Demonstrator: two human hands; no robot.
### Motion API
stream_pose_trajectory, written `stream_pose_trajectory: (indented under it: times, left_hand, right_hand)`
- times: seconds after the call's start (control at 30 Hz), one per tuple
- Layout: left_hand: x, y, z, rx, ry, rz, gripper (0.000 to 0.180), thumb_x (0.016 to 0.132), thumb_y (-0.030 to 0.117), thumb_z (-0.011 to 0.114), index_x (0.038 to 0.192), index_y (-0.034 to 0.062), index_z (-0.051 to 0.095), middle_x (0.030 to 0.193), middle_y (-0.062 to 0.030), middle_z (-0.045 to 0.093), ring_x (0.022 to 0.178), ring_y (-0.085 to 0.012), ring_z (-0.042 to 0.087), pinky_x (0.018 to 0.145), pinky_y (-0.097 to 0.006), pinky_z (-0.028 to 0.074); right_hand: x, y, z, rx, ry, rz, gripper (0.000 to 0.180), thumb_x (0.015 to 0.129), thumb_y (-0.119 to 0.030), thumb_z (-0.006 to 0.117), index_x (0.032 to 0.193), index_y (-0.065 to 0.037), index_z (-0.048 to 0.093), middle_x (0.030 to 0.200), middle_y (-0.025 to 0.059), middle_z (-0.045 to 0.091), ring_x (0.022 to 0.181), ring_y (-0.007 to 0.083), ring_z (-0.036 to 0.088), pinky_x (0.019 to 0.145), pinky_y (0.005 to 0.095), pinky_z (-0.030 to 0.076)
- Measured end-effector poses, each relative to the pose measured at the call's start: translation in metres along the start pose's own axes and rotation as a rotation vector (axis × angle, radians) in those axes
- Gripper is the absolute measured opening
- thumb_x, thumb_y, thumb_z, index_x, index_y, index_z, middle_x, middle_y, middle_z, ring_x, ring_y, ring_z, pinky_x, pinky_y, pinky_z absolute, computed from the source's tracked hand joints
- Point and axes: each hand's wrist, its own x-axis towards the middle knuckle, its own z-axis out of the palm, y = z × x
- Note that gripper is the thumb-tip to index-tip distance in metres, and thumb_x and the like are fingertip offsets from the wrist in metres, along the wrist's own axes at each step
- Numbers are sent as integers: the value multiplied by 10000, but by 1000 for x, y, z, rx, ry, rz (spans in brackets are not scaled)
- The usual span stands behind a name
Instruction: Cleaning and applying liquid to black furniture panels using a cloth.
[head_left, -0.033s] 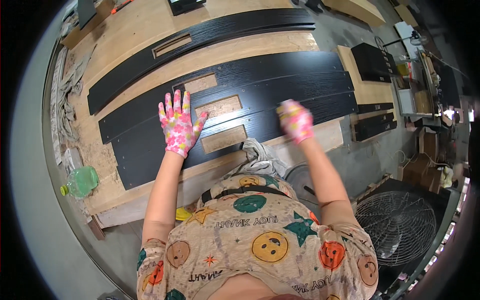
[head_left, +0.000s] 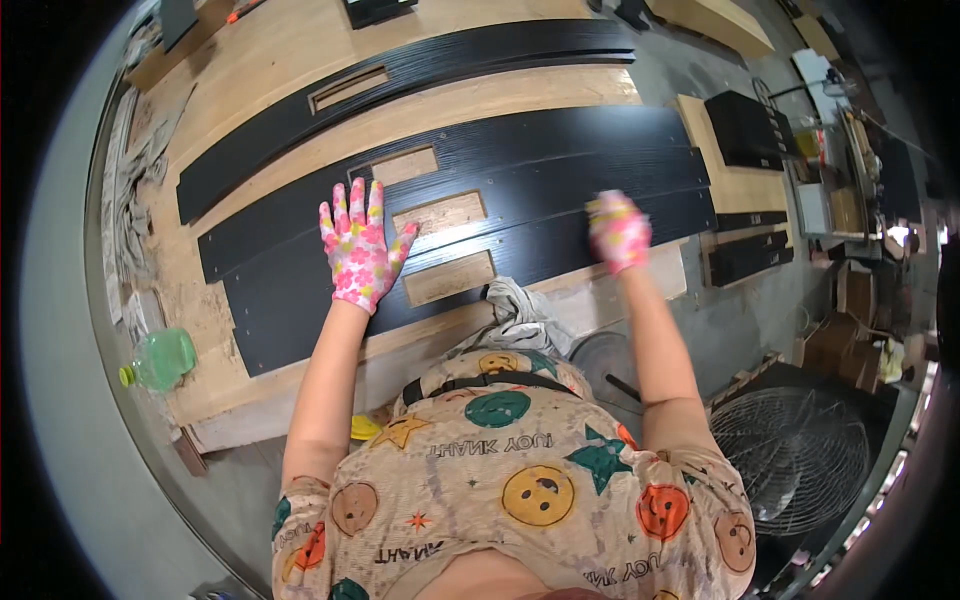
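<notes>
Several long black wood-grain boards lie side by side on a light wooden worktable (head_left: 190, 375); the nearer ones, such as this black board (head_left: 290, 315), have rectangular cutouts. My left hand (head_left: 358, 255), in a pink floral glove, lies flat on them with fingers spread, left of the cutouts. Over the right part of the boards is my right hand (head_left: 620, 235), in a matching glove. Its fingers are curled and slightly blurred, and anything inside them is hidden. A crumpled grey cloth (head_left: 525, 315) hangs at the near table edge, by my waist.
Another black board (head_left: 500, 45) with a slot lies farther back. A bottle of green liquid (head_left: 165, 360) lies at the left, near rags (head_left: 145, 165). Black pieces (head_left: 745, 130) rest on wood at the right. A large wire-guarded fan (head_left: 790, 450) stands at lower right.
My right hand has moved to the right over the boards, still curled. The left hand stays flat in the same place.
</notes>
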Motion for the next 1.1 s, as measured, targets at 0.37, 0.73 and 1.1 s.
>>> stream_pose_trajectory:
  times: [0.37,0.73,1.1]
  left_hand:
    - [1,5,-1,-27,-40,-13,729,882,556,486,1441,108,349,1485,-132,332,1421,-310,182,1153,-486,72]
    - [2,7,-1,-38,-8,-9,713,882,559,486,1419,101,387,1470,-142,353,1407,-325,218,1148,-500,95]
    - [9,13,-4,-63,8,20,693,885,535,497,1412,96,396,1460,-161,364,1402,-329,227,1150,-493,95]
  right_hand:
    - [39,-72,27,-354,18,-71,282,934,-242,436,828,-48,611,870,200,663,821,363,647,723,444,512]
    - [47,-71,7,-354,-132,-8,280,934,-244,462,891,-27,633,879,202,677,814,352,661,713,452,507]
    - [48,-46,21,193,-85,157,278,927,-240,463,816,-42,624,791,169,668,768,309,661,678,411,513]
